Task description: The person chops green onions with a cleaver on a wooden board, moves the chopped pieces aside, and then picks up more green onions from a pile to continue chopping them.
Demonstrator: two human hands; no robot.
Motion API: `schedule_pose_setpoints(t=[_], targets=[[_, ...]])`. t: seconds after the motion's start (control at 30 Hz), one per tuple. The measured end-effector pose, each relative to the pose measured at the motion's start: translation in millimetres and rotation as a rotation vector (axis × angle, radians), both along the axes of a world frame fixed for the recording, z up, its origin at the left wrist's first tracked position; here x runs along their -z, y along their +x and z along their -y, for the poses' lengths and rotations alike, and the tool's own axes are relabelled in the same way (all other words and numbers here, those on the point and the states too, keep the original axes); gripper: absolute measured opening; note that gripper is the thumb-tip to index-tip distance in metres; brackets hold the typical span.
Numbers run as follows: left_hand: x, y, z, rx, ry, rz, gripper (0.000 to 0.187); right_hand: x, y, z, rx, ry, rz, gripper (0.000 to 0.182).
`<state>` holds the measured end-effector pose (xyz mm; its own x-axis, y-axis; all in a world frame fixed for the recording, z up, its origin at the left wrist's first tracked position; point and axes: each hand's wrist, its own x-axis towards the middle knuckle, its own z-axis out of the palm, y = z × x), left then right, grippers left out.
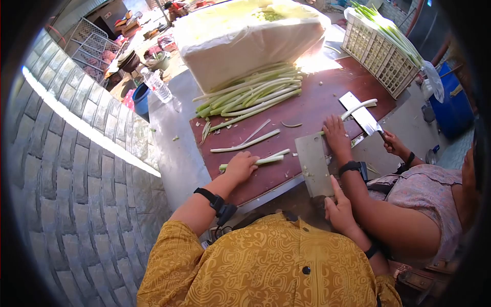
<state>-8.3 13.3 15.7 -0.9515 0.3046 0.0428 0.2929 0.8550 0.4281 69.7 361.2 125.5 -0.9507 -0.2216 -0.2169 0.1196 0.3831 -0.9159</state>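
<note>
My left hand (240, 166) presses down on a pale green scallion stalk (268, 160) lying on the dark red cutting board (312, 110). My right hand (338, 207) grips the handle of a broad cleaver (313, 163), whose blade rests flat-side up just right of the stalk's end. Two more loose stalks (246, 143) lie just beyond. A heap of scallions (253, 94) sits at the far side of the board.
Beside me on the right, another person holds a second cleaver (362, 115) in one hand (394, 143) and pins a stalk with the other hand (336, 134). A white crate (378, 56) holds scallions; a big white bundle (250, 38) lies behind. Brick wall on the left.
</note>
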Motion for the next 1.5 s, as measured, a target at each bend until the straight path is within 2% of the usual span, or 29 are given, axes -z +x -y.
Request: schedule_pose_setpoints(t=[0.13,0.33,0.5,0.7,0.8,1.1,1.3,1.5], targets=[[-6.3,23.1,28.7,-0.076,0.03,0.021,0.036,25.6,-5.0,7.9,-0.03,-0.1,0.122,0.065],[-5.6,14.3,42.0,-0.136,0.122,0.022,0.034,46.8,-21.4,33.0,-0.022,-0.175,0.252,0.066],[-1.7,-7.8,27.8,-0.07,0.117,-0.021,0.03,52.5,-22.2,49.5,0.062,-0.241,0.338,0.066],[-10.0,2.6,13.1,-0.042,0.091,-0.132,0.031,64.9,-17.8,62.7,0.124,-0.323,0.406,0.065],[1.1,7.5,12.9,-0.096,0.151,-0.154,0.029,73.2,-16.0,68.8,0.169,-0.386,0.379,0.065],[18.1,7.8,1.8,-0.189,0.174,-0.186,0.035,89.7,-23.1,54.2,0.106,-0.306,0.385,0.065],[2.9,12.1,-4.0,-0.221,0.12,-0.169,0.032,111.2,-30.2,46.4,0.01,-0.265,0.308,0.065],[5.3,17.9,-8.2,-0.233,0.109,-0.162,0.029,87.8,-25.7,55.2,0.011,-0.152,0.24,0.061]])
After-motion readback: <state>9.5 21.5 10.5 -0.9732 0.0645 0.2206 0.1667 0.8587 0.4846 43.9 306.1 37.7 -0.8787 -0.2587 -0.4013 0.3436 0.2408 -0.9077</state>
